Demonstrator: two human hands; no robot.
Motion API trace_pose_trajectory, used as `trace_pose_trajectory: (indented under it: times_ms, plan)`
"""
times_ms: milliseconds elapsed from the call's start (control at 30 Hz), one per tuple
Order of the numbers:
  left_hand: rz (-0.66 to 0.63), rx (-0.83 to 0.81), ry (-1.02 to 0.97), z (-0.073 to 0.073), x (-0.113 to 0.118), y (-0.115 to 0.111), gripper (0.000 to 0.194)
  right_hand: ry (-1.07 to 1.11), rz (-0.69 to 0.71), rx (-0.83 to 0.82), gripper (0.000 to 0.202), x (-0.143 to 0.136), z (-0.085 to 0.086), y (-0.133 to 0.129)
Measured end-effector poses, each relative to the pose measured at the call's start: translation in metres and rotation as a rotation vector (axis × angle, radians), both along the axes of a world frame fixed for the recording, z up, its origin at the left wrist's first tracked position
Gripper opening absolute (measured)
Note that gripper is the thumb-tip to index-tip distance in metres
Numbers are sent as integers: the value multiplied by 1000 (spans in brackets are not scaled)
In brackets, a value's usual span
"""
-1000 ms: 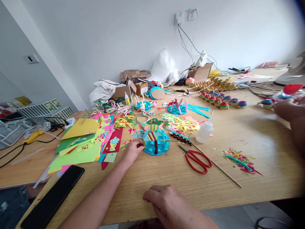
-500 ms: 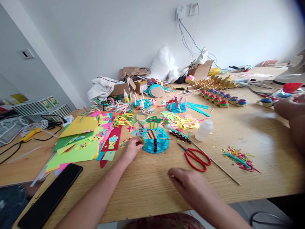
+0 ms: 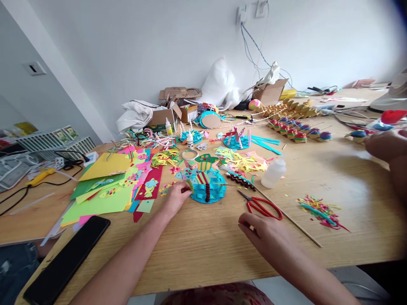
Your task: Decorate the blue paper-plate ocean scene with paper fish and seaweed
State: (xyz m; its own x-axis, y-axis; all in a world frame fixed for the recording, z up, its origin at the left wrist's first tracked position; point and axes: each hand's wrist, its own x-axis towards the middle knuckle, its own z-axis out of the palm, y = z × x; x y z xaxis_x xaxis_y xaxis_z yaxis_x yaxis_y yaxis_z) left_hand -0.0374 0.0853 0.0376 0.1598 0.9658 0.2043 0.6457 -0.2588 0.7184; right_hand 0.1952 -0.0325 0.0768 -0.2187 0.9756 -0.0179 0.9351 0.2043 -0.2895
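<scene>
The right hand [image 3: 270,235], fingers loosely together and empty, rests on the table [image 3: 333,178] just short of the red scissors [image 3: 262,206], blades pointing far-left; the left hand [image 3: 176,197] pinches the blue paper disc [image 3: 208,188].

No text, brand, number or sign is legible in this view. The printed cards [image 3: 51,137] at the far left, the cardboard boxes [image 3: 165,116] at the wall and the glue bottles [image 3: 190,140] carry markings. All of these markings are too small and blurred to read.
</scene>
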Motion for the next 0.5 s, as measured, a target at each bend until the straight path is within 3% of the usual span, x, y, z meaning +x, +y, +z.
trace_pose_trajectory:
  times_ms: [500]
  plan:
    - [-18, -6, -1, 1, 1, 0, 7, -33, 175, -145, 25, -45, 16, 6]
